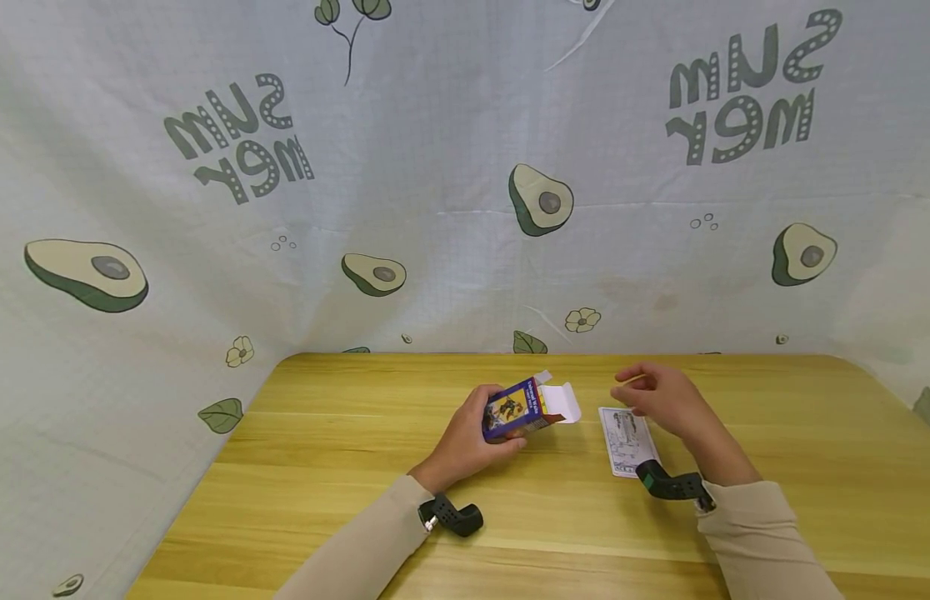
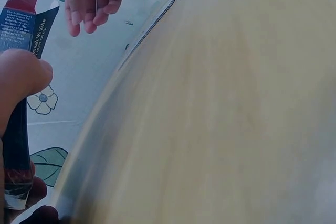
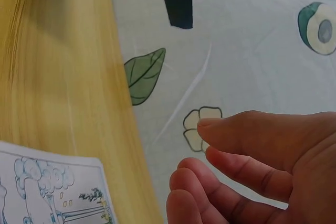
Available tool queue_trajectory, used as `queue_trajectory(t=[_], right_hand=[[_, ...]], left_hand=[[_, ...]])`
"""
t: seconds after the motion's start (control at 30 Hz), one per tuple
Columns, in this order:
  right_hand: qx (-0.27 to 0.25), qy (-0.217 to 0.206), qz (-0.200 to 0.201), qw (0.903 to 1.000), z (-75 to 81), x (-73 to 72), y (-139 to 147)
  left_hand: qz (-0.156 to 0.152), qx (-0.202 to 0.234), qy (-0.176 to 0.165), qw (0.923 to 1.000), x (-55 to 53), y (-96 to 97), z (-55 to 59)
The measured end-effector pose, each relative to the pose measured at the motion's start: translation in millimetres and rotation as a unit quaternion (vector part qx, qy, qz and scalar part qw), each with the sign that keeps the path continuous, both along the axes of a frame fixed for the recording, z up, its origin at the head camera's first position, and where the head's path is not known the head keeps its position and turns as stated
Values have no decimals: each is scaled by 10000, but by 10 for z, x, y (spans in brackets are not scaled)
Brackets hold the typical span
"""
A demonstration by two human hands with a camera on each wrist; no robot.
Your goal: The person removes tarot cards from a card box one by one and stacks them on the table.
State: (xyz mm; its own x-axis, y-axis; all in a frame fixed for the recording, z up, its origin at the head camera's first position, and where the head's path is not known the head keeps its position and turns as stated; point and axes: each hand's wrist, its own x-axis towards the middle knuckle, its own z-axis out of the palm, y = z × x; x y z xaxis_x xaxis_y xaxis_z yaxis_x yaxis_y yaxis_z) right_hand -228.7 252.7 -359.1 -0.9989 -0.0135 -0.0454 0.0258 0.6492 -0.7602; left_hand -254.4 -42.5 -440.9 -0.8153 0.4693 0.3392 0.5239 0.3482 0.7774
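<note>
My left hand [image 1: 471,442] grips a small purple and blue card box [image 1: 507,411], thumb on the near side and fingers around the far side. "Universal Waite" is printed on the box. Its white end flap [image 1: 561,402] stands open toward the right, and the inside cannot be seen. My right hand [image 1: 663,398] hovers over the table with loosely bent fingers and nothing between them. Just below that hand lies a white-bordered card [image 1: 628,443] with a line drawing on it; whether it is one card or a stack, I cannot tell.
Under everything is a yellow wood-grain table [image 1: 322,467]. A pale cloth [image 1: 450,208] printed with avocados, leaves and lettering hangs behind its far edge. Each wrist wears a black camera mount, the left one [image 1: 457,517] near the table surface.
</note>
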Motion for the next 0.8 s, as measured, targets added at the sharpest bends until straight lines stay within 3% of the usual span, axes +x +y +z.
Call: queue_trajectory(t=[0.37,0.8], right_hand=[[-5,366,112,9993,142,73,-181],[-74,821,402,9958,194,106,-366]], left_hand=[[39,-56,53,10000,-2,1,4],[39,-40,69,10000,-8,2,-8]])
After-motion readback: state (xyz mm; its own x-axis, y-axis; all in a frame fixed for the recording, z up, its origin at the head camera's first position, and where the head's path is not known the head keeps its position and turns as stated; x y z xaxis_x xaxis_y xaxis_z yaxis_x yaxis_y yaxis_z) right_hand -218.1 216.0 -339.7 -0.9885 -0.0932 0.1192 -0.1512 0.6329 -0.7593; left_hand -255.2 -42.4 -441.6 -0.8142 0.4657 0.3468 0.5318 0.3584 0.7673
